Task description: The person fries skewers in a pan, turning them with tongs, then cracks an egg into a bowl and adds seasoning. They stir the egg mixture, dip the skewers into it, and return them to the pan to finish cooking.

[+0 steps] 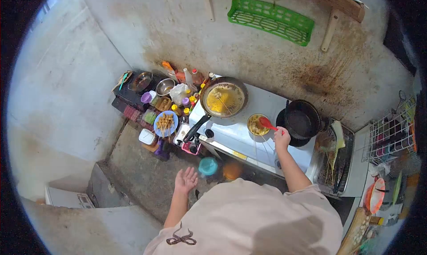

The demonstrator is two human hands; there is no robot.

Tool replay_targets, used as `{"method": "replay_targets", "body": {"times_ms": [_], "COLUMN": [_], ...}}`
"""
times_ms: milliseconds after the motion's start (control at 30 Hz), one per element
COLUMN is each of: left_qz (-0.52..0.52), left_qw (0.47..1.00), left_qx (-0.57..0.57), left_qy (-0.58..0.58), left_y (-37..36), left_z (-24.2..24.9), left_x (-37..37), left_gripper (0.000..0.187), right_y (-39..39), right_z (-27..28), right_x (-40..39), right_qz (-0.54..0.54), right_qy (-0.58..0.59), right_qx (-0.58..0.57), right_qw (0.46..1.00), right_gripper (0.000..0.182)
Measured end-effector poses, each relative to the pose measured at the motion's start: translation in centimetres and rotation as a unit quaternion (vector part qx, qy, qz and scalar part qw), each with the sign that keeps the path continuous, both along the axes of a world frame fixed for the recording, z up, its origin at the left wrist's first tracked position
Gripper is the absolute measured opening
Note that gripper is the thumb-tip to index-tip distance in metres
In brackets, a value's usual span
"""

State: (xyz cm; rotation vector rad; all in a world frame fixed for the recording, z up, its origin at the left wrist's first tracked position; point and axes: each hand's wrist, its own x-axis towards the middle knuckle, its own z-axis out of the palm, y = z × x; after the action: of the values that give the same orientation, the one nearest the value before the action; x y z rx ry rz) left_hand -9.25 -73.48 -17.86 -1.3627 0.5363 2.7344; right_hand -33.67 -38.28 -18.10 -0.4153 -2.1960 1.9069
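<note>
My right hand (282, 138) grips a red spatula (268, 123) whose blade rests at the rim of a small bowl of yellowish food (256, 124) on the white stove top (235, 137). My left hand (186, 180) hangs open with fingers spread, in the air in front of the stove, holding nothing. A frying pan of yellow oil (223, 99) with skewers in it sits on the left burner, its black handle pointing toward me. An empty black wok (302, 119) sits on the right burner.
A blue plate of skewers (166, 123), bottles, bowls and containers crowd the low surface left of the stove. A metal tray (334, 161) with sticks lies to the right, beside a wire rack (391, 137). A green basket (270, 20) hangs on the wall.
</note>
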Motion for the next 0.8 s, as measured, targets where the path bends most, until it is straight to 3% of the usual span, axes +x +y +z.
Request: {"method": "replay_targets", "body": {"times_ms": [267, 300, 400, 600, 800], "left_qz": [-0.037, -0.039, -0.030, 0.000, 0.048], "left_qw": [0.999, 0.999, 0.998, 0.997, 0.996], "left_qx": [0.019, 0.028, 0.045, 0.078, 0.071], "left_qy": [0.015, 0.022, 0.013, 0.005, -0.018], "left_y": [-0.5, -0.7, -1.4, -3.5, -7.7], "left_z": [-1.1, -1.4, -2.1, -5.4, -6.1], "left_x": [-1.9, -2.0, -2.0, 0.4, 4.6], "left_gripper": [0.041, 0.041, 0.040, 0.041, 0.043], "right_y": [-1.9, -3.0, -7.8, -16.8, -20.2], "right_z": [6.5, 6.9, 8.2, 5.1, 0.2], "right_x": [-1.1, -1.6, -3.1, -8.7, -14.6], "right_qz": [0.089, 0.102, 0.133, 0.174, 0.174], "right_qy": [-0.011, -0.013, -0.040, -0.024, 0.075], "right_qx": [-0.123, -0.088, -0.127, -0.061, 0.176], "right_qw": [0.988, 0.991, 0.982, 0.983, 0.966], "right_gripper": [0.014, 0.014, 0.015, 0.015, 0.017]}}
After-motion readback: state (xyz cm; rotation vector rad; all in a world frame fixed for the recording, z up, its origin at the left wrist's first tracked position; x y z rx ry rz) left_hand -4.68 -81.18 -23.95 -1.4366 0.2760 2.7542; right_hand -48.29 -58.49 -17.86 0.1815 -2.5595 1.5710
